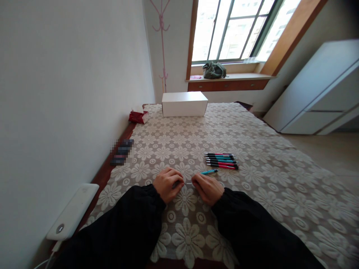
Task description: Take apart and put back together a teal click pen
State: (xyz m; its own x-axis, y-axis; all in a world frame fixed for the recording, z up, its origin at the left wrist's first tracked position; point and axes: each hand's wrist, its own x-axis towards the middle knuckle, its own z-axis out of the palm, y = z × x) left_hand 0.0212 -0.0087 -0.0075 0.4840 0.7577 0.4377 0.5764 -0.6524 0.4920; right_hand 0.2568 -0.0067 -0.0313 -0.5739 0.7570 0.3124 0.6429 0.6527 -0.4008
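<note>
A: What's nearest?

B: Two black sleeves, then the left hand (167,184) and right hand (209,188), knuckles up on the lace bedspread (252,194). Each grip is curled shut on an end of a thin clear piece (188,183) stretched between them; what it is I cannot tell.

A: And the pens?

B: A blue pen (209,172) lies just beyond the right hand. Farther on, a row of pens (221,160) lies side by side. Farthest, a white box (184,104) stands under the window.
</note>
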